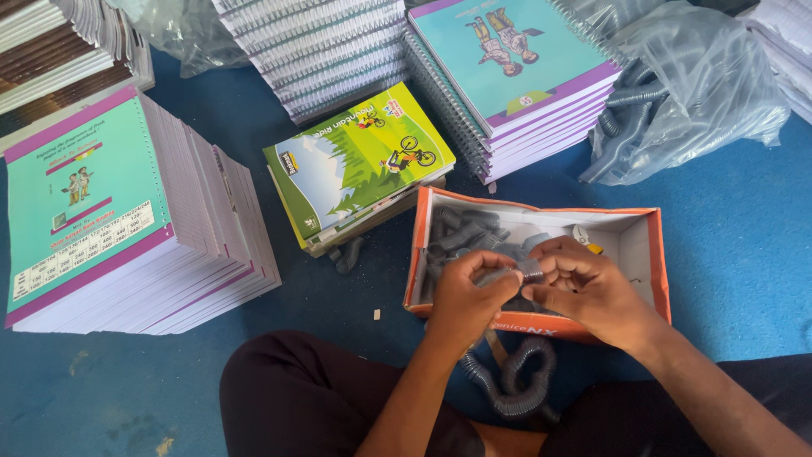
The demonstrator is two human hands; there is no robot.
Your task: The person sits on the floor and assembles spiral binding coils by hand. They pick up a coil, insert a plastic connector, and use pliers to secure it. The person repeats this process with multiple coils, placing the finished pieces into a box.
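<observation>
My left hand and my right hand meet over the near edge of an orange cardboard box. Between their fingertips they pinch a short grey spiral binding coil. More grey coils lie piled in the left part of the box. A longer grey coil loops on the blue floor below my hands, between my knees. A small yellow-handled tool shows in the box behind my right hand.
A tall stack of teal-and-purple covered books stands at the left. Green-covered notebooks lie in the middle, spiral-bound teal books behind the box. A clear plastic bag of coils sits at the right.
</observation>
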